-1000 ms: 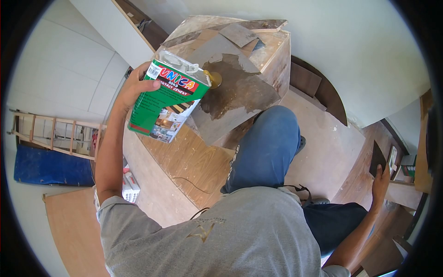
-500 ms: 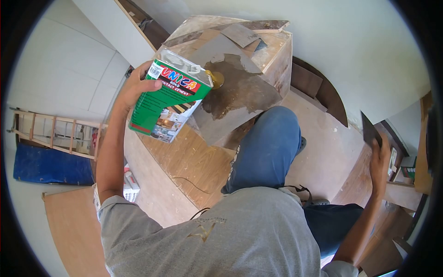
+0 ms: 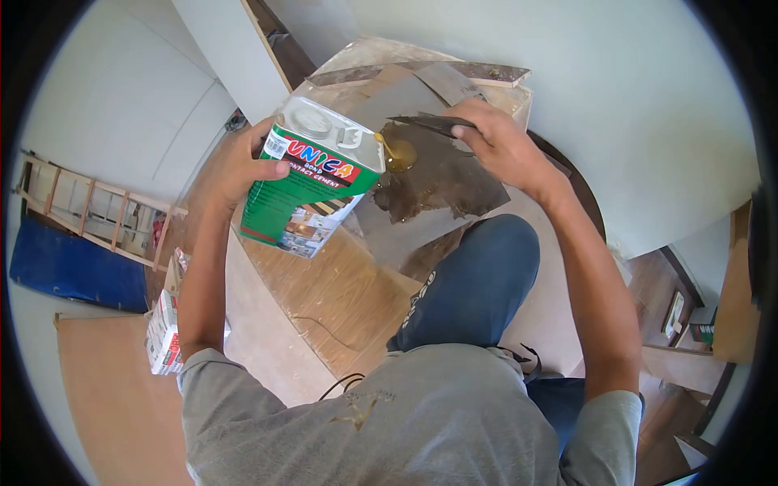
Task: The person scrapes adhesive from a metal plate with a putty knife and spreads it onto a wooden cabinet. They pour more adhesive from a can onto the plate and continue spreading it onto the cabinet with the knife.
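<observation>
My left hand [image 3: 241,166] grips a green-and-white can of contact cement [image 3: 279,206] by its side, tilted with its top toward the right. Amber glue [image 3: 399,154] runs from the top corner onto a grey sheet [image 3: 387,231], where a wet brown patch [image 3: 438,190] spreads. Pinched in my right hand [image 3: 502,146] is a thin dark flat piece [image 3: 425,121], its tip over the sheet close to the glue. Under the sheet stands a stained wooden box [image 3: 365,55], with a long narrow strip [image 3: 454,71] along its far side.
My bent knee [image 3: 478,267] is close against the sheet's near side. A wooden ladder [image 3: 93,206], a blue panel [image 3: 77,263] and a brown board [image 3: 113,389] are at left. A white printed package [image 3: 164,336] stands by my left arm. A pale wall [image 3: 632,105] rises behind the box.
My right hand has swung from the far right to above the sheet, bringing the dark flat piece along. The can stays tilted, and the glue still runs from it.
</observation>
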Action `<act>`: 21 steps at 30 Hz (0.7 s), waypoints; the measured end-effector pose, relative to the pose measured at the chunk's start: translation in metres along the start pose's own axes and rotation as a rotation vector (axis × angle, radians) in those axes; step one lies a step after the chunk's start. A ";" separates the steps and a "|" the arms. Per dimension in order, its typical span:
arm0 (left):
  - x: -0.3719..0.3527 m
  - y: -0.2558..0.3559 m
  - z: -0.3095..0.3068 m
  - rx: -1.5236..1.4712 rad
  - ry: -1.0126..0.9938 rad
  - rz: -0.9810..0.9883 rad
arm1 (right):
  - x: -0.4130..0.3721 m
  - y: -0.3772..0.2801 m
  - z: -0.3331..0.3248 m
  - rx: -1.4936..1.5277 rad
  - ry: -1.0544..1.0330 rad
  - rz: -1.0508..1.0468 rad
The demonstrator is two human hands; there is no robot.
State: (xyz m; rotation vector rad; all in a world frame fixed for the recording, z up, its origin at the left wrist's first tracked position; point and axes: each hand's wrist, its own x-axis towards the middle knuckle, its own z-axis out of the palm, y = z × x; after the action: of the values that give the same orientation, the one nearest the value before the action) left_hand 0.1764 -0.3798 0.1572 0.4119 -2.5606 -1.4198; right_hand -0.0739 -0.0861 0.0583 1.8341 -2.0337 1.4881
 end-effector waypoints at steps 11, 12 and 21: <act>-0.009 0.013 0.001 -0.121 0.042 0.071 | 0.028 0.004 0.035 0.029 -0.003 -0.057; -0.010 0.012 0.001 -0.121 0.046 0.071 | 0.028 0.003 0.035 0.016 -0.021 -0.115; -0.025 -0.013 -0.011 -0.223 0.117 0.110 | 0.014 0.017 0.008 -0.040 -0.102 -0.131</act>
State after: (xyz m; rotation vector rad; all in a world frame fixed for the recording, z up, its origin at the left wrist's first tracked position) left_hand 0.2055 -0.3866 0.1515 0.3037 -2.2657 -1.5689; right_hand -0.0871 -0.1046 0.0515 2.0230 -1.9263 1.3383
